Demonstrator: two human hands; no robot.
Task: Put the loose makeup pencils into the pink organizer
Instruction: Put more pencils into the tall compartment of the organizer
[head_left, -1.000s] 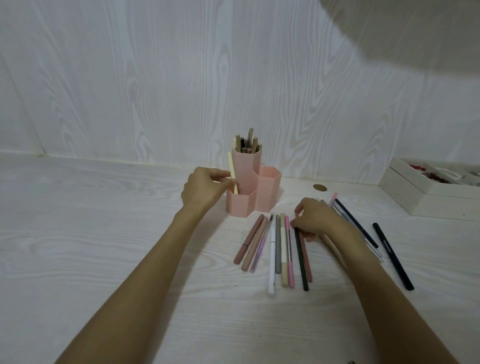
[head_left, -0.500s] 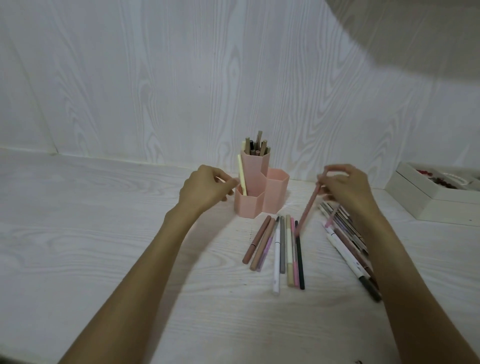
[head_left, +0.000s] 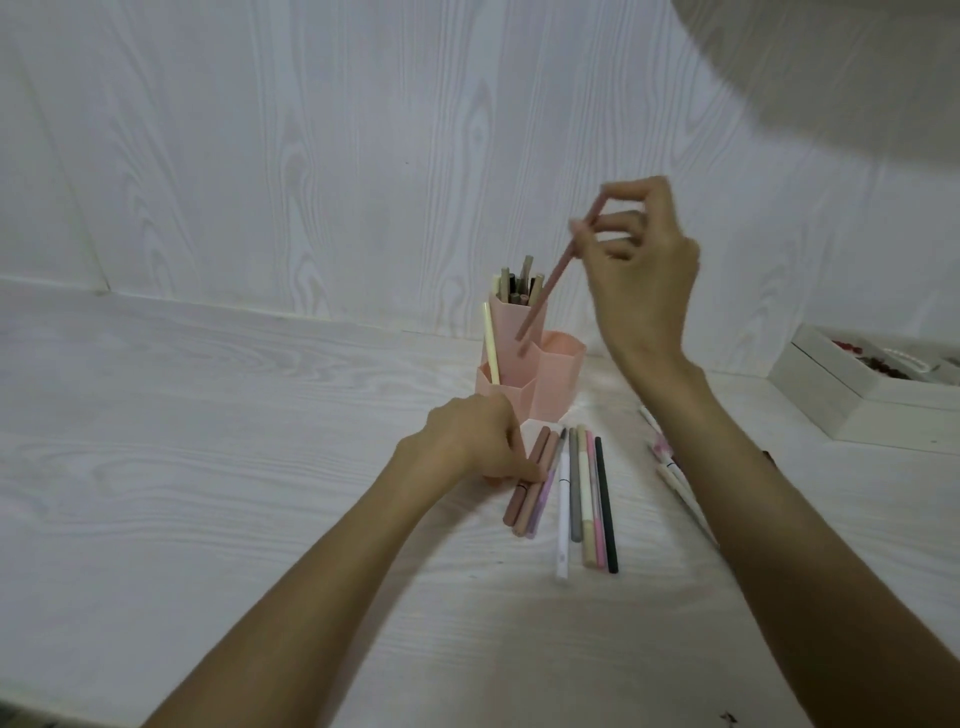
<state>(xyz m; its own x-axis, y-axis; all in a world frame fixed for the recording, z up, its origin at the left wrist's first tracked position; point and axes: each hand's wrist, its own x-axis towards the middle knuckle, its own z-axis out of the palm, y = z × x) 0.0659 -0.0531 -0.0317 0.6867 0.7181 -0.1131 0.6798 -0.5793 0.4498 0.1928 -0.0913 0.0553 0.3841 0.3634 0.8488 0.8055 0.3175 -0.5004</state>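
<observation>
The right hand (head_left: 636, 270) pinches a dusty-pink pencil (head_left: 558, 270) by its top — tip slanted down toward the pink organizer (head_left: 540, 384), seemingly to drop it in. In front of the organizer, the left hand (head_left: 467, 441) fingers the brown pencils (head_left: 527, 483) on the table (head_left: 208, 467), nothing lifted.

The right hand (head_left: 641, 275) is blurring, so its grip on the pink pencil (head_left: 558, 270) is fuzzy. Its forearm is covering pencils (head_left: 670, 467) beneath; left fingertips are hiding behind the knuckles.
</observation>
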